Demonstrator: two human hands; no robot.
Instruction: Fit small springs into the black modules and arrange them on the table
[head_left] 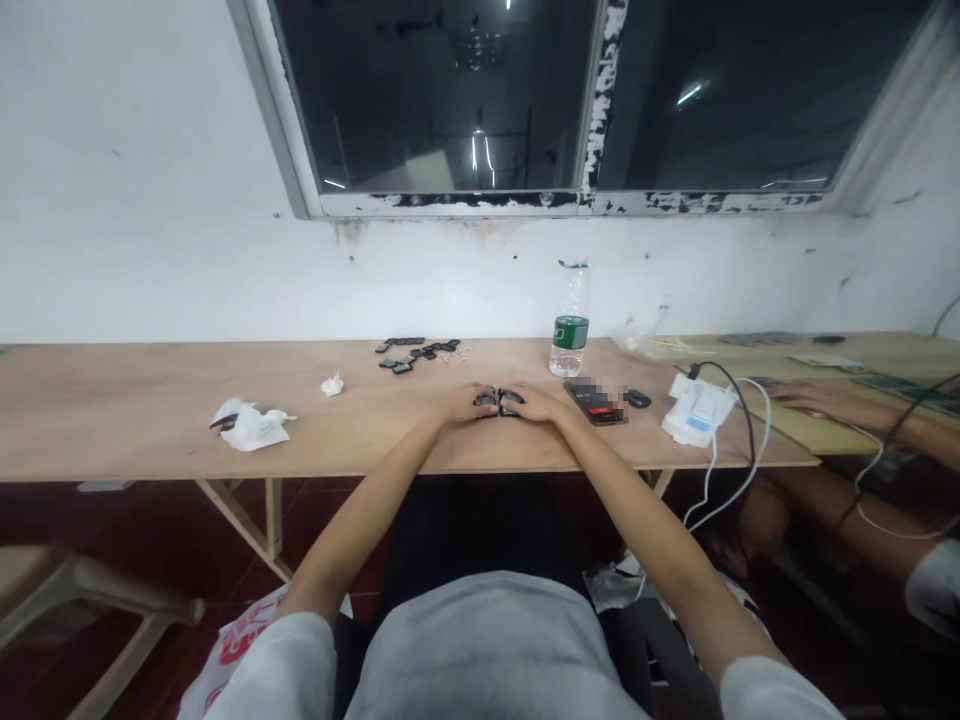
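Both my hands rest together on the wooden table. My left hand has its fingers curled round a small black part. My right hand is closed on a second small black part, and the two parts touch between my fingertips. Further back on the table lies a cluster of several similar small black parts with a few tiny metal bits beside it.
A plastic water bottle with a green label stands right of centre. A phone, a small dark object and a white charger with cables lie to the right. Crumpled tissues lie left. Another person's arm reaches over the neighbouring table.
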